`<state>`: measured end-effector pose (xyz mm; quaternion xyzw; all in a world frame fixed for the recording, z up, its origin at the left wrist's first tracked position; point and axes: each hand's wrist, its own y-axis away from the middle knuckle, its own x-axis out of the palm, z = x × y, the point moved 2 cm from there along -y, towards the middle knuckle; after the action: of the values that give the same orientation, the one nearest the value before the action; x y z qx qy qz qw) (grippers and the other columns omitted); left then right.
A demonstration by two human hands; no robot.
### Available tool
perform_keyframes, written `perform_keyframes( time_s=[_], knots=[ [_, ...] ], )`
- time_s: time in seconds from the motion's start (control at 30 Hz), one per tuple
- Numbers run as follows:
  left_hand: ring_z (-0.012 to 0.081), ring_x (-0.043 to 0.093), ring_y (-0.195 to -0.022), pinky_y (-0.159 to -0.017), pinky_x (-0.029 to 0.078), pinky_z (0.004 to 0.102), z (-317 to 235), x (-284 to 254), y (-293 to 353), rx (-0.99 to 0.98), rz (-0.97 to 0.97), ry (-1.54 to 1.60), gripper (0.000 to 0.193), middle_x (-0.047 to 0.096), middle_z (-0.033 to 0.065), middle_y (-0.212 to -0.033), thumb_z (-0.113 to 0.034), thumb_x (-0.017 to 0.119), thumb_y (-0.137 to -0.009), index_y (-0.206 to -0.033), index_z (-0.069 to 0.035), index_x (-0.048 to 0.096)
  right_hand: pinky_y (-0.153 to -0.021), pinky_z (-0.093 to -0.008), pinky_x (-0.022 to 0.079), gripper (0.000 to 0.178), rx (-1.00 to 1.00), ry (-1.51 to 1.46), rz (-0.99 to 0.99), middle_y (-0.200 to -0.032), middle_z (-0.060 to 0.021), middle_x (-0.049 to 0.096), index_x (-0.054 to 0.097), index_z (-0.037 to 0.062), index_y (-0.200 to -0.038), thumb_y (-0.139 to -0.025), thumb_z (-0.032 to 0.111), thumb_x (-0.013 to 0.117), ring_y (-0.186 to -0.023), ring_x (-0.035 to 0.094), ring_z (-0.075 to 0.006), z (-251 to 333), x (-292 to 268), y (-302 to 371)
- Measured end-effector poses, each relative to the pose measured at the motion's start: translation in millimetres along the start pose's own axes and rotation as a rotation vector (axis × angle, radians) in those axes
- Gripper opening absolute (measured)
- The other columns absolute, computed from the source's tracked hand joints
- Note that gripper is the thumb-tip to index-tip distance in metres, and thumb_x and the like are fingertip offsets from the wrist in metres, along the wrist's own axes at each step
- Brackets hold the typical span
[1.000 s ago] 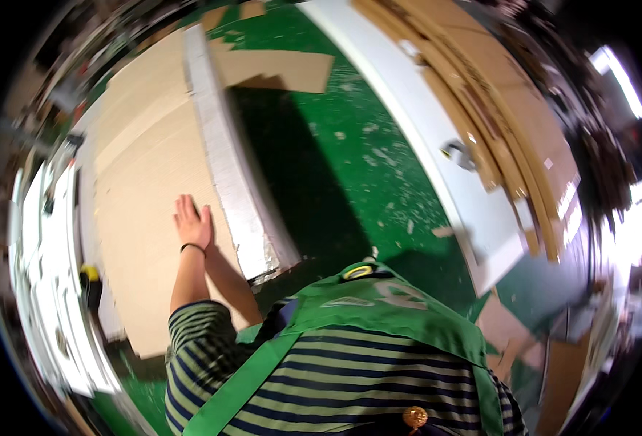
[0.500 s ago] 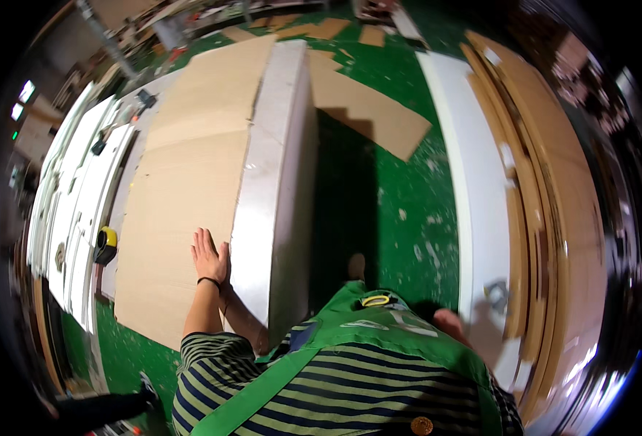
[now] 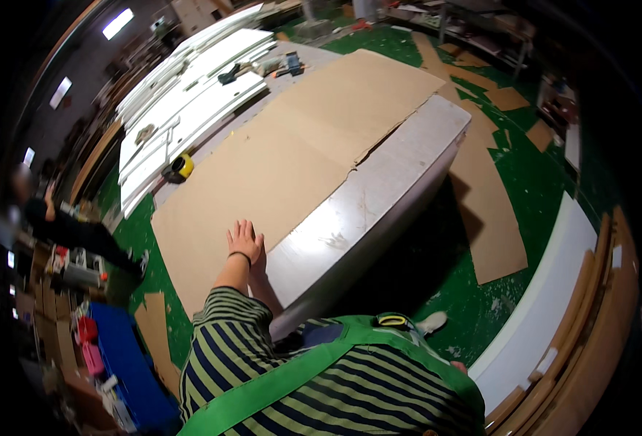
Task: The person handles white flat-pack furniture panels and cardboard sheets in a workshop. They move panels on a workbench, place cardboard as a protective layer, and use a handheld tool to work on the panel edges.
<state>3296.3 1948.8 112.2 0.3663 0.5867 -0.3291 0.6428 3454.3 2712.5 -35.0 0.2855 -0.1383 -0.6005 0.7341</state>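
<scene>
cardboard sheet (image 3: 292, 160) lies flat across long white worktable (image 3: 379, 196), covering most of top. left hand (image 3: 244, 242) flat on sheet's near edge, fingers spread, gripping nothing. right hand out of sight. yellow tape measure (image 3: 180, 166) beside sheet. green floor (image 3: 546, 174) littered with cardboard scraps (image 3: 491, 218). white panels (image 3: 190, 94) stacked beyond.

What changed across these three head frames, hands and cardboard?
Mostly the view: the head swung left, so the stacked white panels, the yellow tape measure and a person at far left now show. Nothing was picked up or released. The left hand stays flat on the cardboard sheet covering the white table. The right hand is out of view.
</scene>
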Motion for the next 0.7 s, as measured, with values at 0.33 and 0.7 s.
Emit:
perform_keyframes(
  time_s=[0.33, 0.7],
  knots=[
    [0.0339, 0.02, -0.142, -0.112, 0.011, 0.0593, -193, 29, 51, -0.506, -0.18, 0.07, 0.051, 0.039, 0.0142, -0.144, -0.038, 0.048, -0.093, -0.132, -0.007, 0.045, -0.053, -0.0289, 0.042, 0.02, 0.142, 0.262, 0.07, -0.057, -0.0019, 0.05, 0.058, 0.0027, -0.074, -0.09, 0.014, 0.054, -0.054, 0.049, -0.0106, 90, -206, -162],
    [0.0414, 0.049, -0.117, -0.09, 0.047, 0.0491, -584, 86, 39, 0.384, 0.932, 0.281, 0.046, 0.049, 0.0225, -0.13, -0.035, 0.05, -0.093, -0.128, -0.004, 0.049, -0.047, -0.0237, 0.038, 0.013, 0.065, -0.262, -0.381, -0.063, 0.0009, 0.05, 0.056, 0.0065, -0.081, -0.093, 0.012, 0.055, -0.053, 0.047, -0.0092, 115, -360, -396]
  ],
)
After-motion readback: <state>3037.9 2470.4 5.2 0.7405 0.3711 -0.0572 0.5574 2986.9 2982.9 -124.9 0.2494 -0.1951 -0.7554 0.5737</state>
